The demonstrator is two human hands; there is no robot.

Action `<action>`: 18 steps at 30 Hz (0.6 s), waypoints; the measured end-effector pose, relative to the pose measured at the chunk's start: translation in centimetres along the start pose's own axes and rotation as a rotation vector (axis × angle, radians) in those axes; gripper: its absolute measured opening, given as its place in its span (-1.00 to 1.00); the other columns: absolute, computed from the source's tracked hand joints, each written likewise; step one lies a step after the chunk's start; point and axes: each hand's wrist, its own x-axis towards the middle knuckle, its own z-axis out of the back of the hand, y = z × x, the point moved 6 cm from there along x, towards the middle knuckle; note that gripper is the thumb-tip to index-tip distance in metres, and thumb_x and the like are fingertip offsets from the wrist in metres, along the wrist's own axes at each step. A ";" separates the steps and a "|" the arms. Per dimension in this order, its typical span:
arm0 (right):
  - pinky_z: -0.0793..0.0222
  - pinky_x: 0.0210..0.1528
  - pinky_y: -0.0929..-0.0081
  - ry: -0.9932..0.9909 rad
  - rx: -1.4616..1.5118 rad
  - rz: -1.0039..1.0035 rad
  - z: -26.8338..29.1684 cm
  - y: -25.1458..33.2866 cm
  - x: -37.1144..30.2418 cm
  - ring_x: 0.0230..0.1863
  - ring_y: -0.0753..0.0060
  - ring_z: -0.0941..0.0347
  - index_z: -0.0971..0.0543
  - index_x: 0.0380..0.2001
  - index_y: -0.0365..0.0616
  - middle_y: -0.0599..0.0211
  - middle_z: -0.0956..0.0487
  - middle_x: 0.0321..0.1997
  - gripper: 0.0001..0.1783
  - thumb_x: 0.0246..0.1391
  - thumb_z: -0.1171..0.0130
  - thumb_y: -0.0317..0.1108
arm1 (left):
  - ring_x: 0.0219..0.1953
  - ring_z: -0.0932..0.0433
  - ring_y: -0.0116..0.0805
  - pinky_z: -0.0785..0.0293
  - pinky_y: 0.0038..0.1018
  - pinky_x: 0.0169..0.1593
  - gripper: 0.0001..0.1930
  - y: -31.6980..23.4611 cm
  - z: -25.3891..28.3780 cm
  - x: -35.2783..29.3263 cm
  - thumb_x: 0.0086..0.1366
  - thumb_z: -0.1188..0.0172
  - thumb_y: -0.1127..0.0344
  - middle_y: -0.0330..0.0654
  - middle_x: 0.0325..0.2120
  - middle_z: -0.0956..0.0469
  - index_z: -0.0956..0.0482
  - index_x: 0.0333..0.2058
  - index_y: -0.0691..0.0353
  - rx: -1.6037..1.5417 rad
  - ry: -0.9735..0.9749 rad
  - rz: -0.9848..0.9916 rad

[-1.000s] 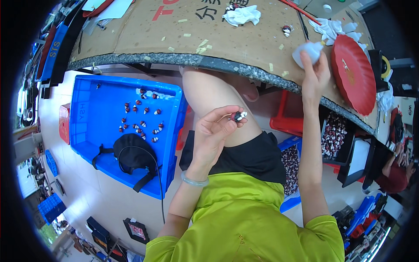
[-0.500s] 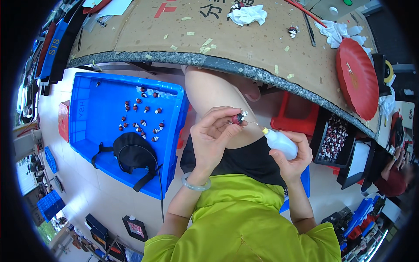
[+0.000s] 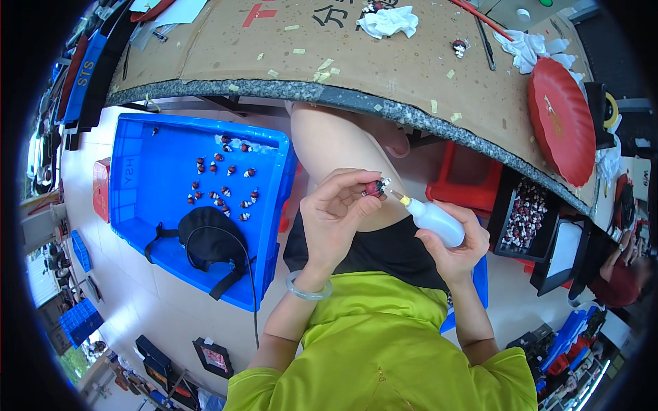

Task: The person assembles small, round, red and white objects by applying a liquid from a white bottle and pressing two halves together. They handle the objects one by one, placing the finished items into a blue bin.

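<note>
Between the thumb and fingers of my left hand (image 3: pixel 339 209) is a small dark-red and white figurine (image 3: pixel 374 188), its white end turned right. My right hand (image 3: pixel 460 236) is wrapped round a white squeeze bottle (image 3: pixel 439 224) with a yellow collar and a thin tip. The bottle is tilted so its tip points up and left, close to the figurine's white end; whether they touch I cannot tell. Both hands are over my lap. More figurines (image 3: pixel 218 157) of the same sort lie scattered in a blue bin (image 3: pixel 199 125) to the left.
A black bag (image 3: pixel 209 236) with a cord sits in the blue bin. Ahead runs the cardboard-covered table (image 3: pixel 233 48), bearing a white cloth (image 3: pixel 388 22) and a red scalloped plate (image 3: pixel 562 120). At right, a black tray holds many figurines (image 3: pixel 526 214), near a red stool (image 3: pixel 464 179).
The bottle in my right hand has moved slightly left and up, bringing its tip closer to the figurine. My left hand has stayed nearly still, with the figurine turned a little.
</note>
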 end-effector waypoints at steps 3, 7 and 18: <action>-0.45 -0.32 0.61 0.004 0.002 -0.012 0.0 -0.1 0.0 -0.38 0.46 -0.58 -0.53 -0.29 -0.38 0.10 -0.61 -0.38 -0.55 -0.31 -0.45 -0.41 | -0.20 -0.53 -0.34 -0.50 -0.47 -0.09 -0.72 0.1 0.1 0.0 0.08 -0.19 0.62 -0.07 -0.22 -0.47 -0.49 -0.17 0.47 0.015 0.017 -0.006; -0.46 -0.32 0.60 0.008 -0.012 0.006 -0.1 0.1 0.1 -0.38 0.45 -0.58 -0.53 -0.29 -0.38 0.11 -0.61 -0.38 -0.54 -0.31 -0.45 -0.42 | -0.18 -0.54 -0.31 -0.55 -0.39 -0.08 -0.74 0.1 0.1 0.0 0.13 -0.18 0.56 -0.07 -0.23 -0.49 -0.47 -0.17 0.46 0.042 0.044 -0.033; -0.45 -0.41 0.61 0.019 -0.055 0.033 -0.2 0.5 0.1 -0.46 0.42 -0.58 -0.57 -0.33 -0.34 0.15 -0.61 -0.45 -0.56 -0.33 -0.47 -0.36 | -0.26 -0.55 -0.35 -0.49 -0.50 -0.12 -0.74 -0.1 0.1 -0.1 0.10 -0.18 0.61 -0.06 -0.25 -0.49 -0.50 -0.19 0.48 -0.012 -0.001 0.004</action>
